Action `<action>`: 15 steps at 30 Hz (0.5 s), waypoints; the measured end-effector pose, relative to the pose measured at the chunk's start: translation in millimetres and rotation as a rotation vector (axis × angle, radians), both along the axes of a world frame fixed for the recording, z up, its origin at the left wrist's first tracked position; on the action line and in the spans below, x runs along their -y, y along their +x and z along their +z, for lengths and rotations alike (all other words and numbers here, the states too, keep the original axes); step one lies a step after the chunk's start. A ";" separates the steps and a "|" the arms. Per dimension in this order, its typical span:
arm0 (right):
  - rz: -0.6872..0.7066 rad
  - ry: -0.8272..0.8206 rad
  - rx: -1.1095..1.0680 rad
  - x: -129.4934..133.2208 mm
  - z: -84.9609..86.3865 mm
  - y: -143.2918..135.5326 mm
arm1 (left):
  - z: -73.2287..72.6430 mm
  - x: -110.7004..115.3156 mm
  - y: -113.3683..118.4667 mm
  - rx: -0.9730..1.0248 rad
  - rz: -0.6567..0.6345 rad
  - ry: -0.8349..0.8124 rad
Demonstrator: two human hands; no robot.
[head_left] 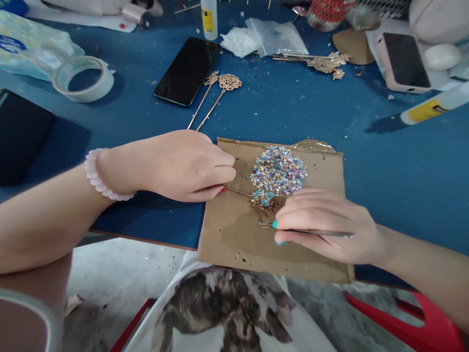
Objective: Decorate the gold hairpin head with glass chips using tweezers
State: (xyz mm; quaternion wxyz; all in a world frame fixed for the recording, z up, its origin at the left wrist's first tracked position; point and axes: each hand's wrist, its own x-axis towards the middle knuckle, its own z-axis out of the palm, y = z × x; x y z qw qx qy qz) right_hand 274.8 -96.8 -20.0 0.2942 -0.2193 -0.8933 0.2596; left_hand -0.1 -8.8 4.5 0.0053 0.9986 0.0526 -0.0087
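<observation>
My left hand (186, 168) is closed on the thin metal stem of a hairpin. The hairpin's head (262, 197), set with blue-turquoise stones, lies just above a brown cardboard sheet (227, 244). In my right hand (326, 222) is a pair of metal tweezers (318, 233), gripped between thumb and fingers with the tips pointing left, a little below the hairpin's head. Whether the tips hold a stone is too small to tell. A pile of small, shiny, multicoloured stone chips (279, 168) sits on the cardboard beyond the hairpin.
Two gold hairpins (230, 82) lie beyond my left hand, beside a black phone (187, 71). A tape roll (83, 79) rests at left. Glue bottles (432, 107) lie right and stand at back. More gold hairpins (326, 63), a plastic bag (280, 36) and a pink-cased phone (403, 61) are farther back.
</observation>
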 end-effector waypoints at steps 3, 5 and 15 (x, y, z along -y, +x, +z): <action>-0.003 0.007 0.003 -0.3 -0.1 -0.8 | 4.0 -0.5 -1.3 -0.007 0.009 0.016; 0.000 0.004 0.004 -0.4 0.1 -1.0 | 5.4 -1.1 -2.3 -0.009 0.017 0.023; 0.009 0.006 0.007 0.3 0.9 -0.5 | 3.7 -1.5 -2.6 -0.033 0.027 -0.005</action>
